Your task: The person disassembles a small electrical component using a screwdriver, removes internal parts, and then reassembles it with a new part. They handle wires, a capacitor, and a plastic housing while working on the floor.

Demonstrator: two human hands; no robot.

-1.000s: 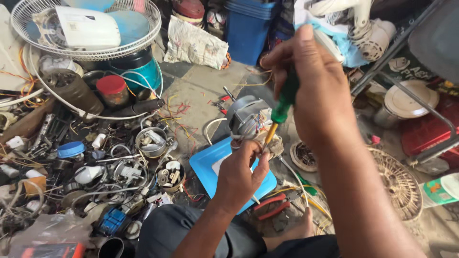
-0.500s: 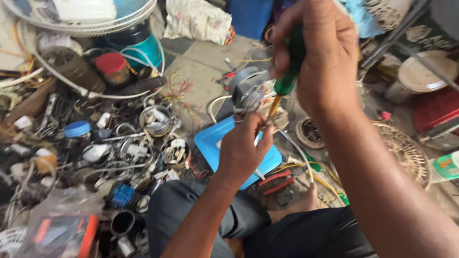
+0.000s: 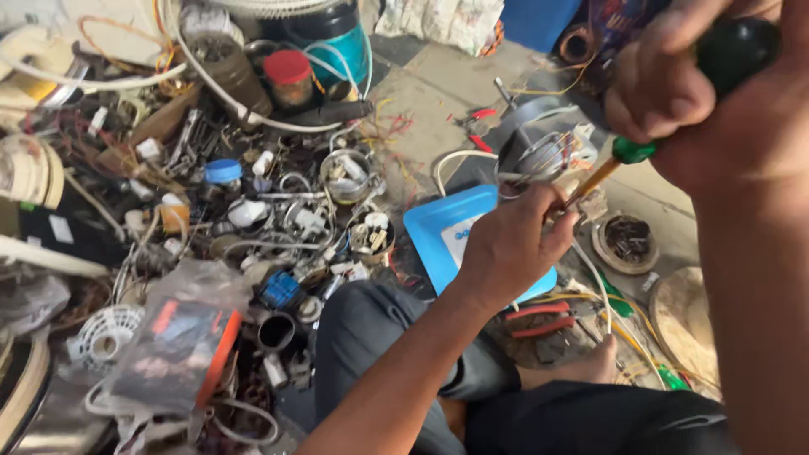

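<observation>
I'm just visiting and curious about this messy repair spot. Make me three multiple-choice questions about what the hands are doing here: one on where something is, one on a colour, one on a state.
1. Where does the blue tray lie?
A. Under the left hand
B. On top of the red-lidded jar
C. Inside the white fan grille

2. What colour is the screwdriver collar, where the shaft enters the handle?
A. Red
B. Green
C. White

3. How does the right hand hold the screwdriver?
A. Lying open beside it
B. Pinching only its tip
C. Closed around its handle

Answers:
1. A, the left hand hovers over the tray's right part.
2. B, a green collar shows below the dark handle.
3. C, the fingers wrap the handle while the left hand steadies the tip end.
</observation>
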